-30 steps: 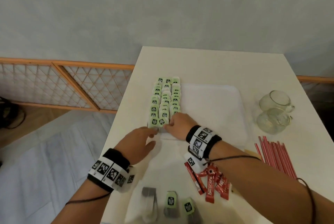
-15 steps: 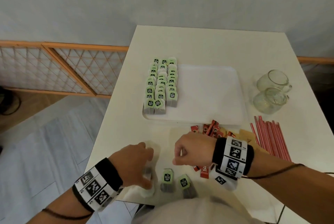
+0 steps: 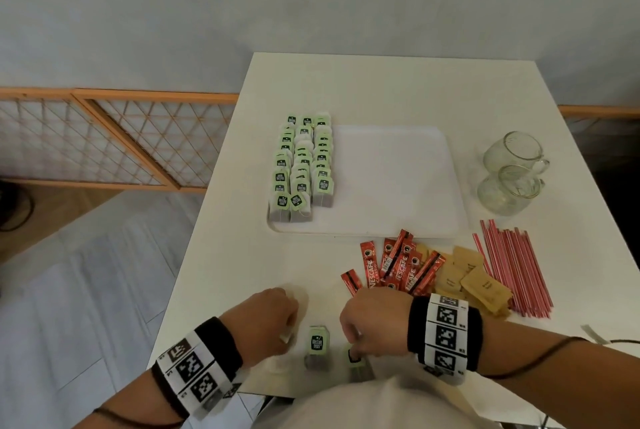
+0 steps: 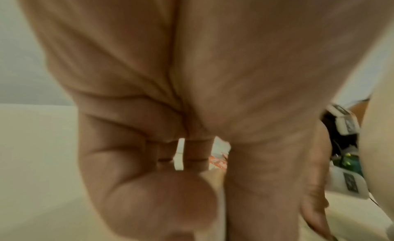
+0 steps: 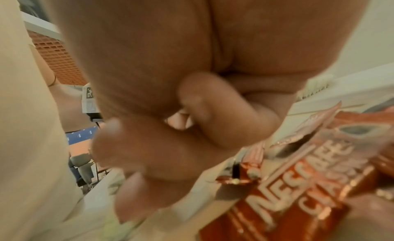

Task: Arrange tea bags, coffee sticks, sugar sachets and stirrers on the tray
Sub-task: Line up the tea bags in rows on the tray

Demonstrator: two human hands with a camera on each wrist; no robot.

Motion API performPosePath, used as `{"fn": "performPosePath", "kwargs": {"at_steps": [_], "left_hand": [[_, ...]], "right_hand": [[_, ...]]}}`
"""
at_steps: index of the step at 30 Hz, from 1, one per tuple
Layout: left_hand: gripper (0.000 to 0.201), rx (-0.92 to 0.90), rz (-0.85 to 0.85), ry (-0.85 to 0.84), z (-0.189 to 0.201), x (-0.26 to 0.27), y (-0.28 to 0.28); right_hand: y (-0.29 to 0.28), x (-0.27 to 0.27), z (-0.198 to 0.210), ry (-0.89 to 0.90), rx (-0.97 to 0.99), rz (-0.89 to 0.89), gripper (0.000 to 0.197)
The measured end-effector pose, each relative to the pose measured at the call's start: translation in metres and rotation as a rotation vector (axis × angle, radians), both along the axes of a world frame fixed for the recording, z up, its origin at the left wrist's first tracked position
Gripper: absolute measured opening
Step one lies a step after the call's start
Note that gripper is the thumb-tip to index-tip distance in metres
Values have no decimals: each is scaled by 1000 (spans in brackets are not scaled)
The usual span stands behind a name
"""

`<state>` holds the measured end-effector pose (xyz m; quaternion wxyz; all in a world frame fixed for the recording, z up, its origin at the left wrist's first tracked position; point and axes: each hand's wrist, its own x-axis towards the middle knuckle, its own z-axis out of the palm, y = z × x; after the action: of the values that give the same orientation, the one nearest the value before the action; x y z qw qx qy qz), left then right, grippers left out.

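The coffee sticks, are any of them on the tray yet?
No. In the head view the red coffee sticks lie in a loose pile on the table, just in front of the tray, which holds only tea bags.

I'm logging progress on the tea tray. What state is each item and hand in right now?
Tray: tea bag rows along its left side.
Loose tea bag: flat on table.
Coffee sticks: heaped off-tray.
Sugar sachets: off-tray.
Stirrers: off-tray.
Glass mugs: empty.
Left hand: curled; grip unclear.
Right hand: pinching a tea bag.
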<state>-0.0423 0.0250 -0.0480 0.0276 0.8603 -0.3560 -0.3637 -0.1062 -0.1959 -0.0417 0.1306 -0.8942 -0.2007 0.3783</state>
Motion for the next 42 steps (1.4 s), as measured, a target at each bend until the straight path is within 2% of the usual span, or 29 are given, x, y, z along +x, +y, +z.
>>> {"fn": "performPosePath", "kwargs": {"at_steps": [7, 12, 17, 24, 27, 33, 38, 42], "left_hand": [[19, -142, -65, 88, 14, 4, -14], [26, -35, -199, -28, 4, -12, -38], [34, -4, -213, -64, -3, -14, -44], [33, -65, -136, 61, 1, -1, -42], [21, -108, -125, 68, 11, 12, -36], [15, -242, -9, 96, 30, 31, -22], [27, -285, 55, 215, 38, 38, -16], [23, -237, 82, 178, 41, 45, -8]], "right_hand": [[-17, 6, 5, 30, 109, -63, 15], [-26, 10, 9, 35, 128, -98, 10], [-31, 7, 10, 44, 176, -123, 11], [-30, 8, 16, 64, 262, -162, 8], [-28, 12, 17, 58, 307, -184, 5], [-18, 27, 26, 5, 443, -255, 7], [-4, 44, 21, -32, 499, -328, 7], [7, 51, 12, -34, 560, -404, 6]]}}
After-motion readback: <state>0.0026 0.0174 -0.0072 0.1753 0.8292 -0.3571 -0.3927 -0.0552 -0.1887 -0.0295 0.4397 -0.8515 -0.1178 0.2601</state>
